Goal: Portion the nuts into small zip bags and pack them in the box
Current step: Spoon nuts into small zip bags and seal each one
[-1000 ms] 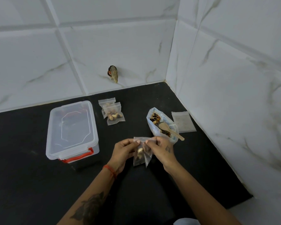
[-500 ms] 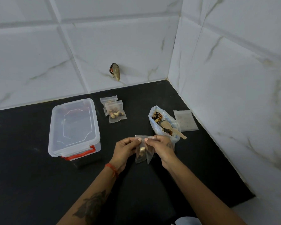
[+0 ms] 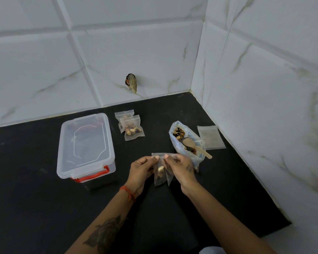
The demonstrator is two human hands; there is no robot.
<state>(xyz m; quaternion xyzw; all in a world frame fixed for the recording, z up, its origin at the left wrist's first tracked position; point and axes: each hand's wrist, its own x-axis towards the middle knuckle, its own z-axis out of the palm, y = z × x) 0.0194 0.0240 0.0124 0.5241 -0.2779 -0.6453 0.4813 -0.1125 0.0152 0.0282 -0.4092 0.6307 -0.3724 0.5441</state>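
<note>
While both hands, left hand (image 3: 140, 168) and right hand (image 3: 182, 166), are pinching its top edge, the clear, crinkled zip bag (image 3: 161, 176) is hanging with pale nuts inside.

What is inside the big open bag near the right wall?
The big open bag holds mixed nuts and a wooden spoon whose handle sticks out. Nuts deeper down are hidden by the spoon and the bag's wall.

Counter (image 3: 35, 198): matt black, smooth. Walls (image 3: 136, 52) behind it: glossy white marble-look tile. Box (image 3: 85, 145) on the counter: clear plastic, red plastic latch. Zip bags (image 3: 131, 127) right of the box: thin translucent plastic. Spoon (image 3: 195, 146) further right: pale bare wood.
</note>
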